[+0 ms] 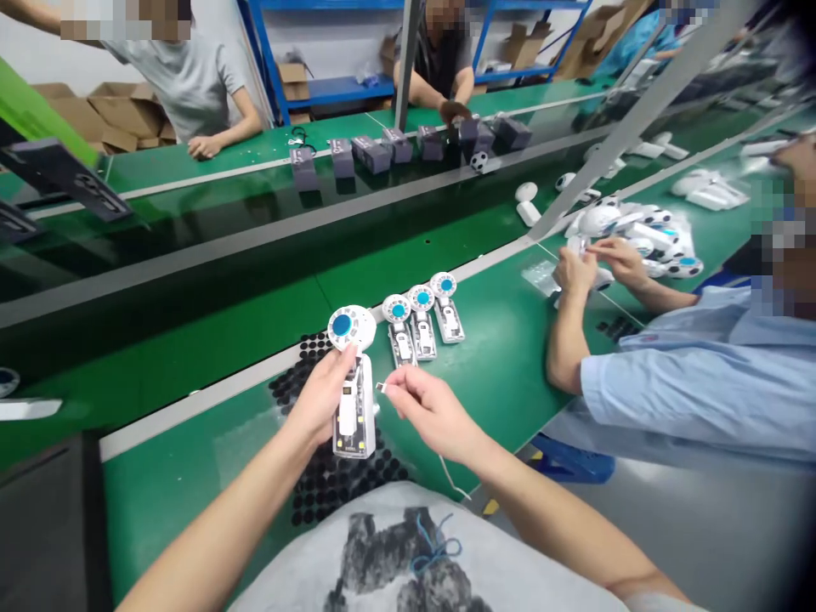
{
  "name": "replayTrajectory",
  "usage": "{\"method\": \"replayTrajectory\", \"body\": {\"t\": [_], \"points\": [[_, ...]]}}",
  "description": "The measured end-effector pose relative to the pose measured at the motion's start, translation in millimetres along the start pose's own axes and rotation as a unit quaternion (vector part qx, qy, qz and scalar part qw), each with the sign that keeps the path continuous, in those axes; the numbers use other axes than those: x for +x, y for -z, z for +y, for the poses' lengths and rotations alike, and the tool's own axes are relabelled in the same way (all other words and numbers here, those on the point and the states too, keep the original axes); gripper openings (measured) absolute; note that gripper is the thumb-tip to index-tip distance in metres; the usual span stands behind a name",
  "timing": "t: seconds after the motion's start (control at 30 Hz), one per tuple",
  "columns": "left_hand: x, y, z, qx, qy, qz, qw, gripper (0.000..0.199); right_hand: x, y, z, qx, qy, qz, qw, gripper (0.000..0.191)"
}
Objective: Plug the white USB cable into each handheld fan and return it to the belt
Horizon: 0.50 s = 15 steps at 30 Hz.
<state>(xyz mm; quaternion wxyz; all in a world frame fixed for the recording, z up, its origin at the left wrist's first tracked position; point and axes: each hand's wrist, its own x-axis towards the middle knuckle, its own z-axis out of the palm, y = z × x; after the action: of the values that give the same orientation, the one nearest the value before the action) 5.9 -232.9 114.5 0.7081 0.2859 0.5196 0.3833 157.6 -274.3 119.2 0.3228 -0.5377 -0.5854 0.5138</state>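
White round-headed electronic device (353,416), held up over the bench (497,365) in my left grip (322,395), which is clamped on its upper body, near the neck. My right grip (428,404) is pinched together on a small cable plug (381,388) just beside it. I judge the casing light, stiff and slightly slippery, the neck more fragile; I'd take the body by its sides.

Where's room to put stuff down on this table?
It looks bare between the three white gadgets and the blue-sleeved arm, and left of the left forearm. Crowded: black dots near the left hand, white pile farther right.
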Motion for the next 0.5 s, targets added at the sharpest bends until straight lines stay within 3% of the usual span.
{"method": "replayTrajectory", "body": {"t": [0.27, 0.5], "points": [[-18.5, -19.5, -3.1, 0.032, -0.017, -0.011, 0.999, 0.040, -19.6, 5.0, 1.5, -0.004, 0.008, -0.009, 1.000, 0.013], [-24.1, -22.1, -10.1, 0.094, -0.042, -0.011, 0.995, 0.046, -25.0, 5.9, 9.2, -0.006, 0.013, -0.026, 1.000, 0.014]]}}
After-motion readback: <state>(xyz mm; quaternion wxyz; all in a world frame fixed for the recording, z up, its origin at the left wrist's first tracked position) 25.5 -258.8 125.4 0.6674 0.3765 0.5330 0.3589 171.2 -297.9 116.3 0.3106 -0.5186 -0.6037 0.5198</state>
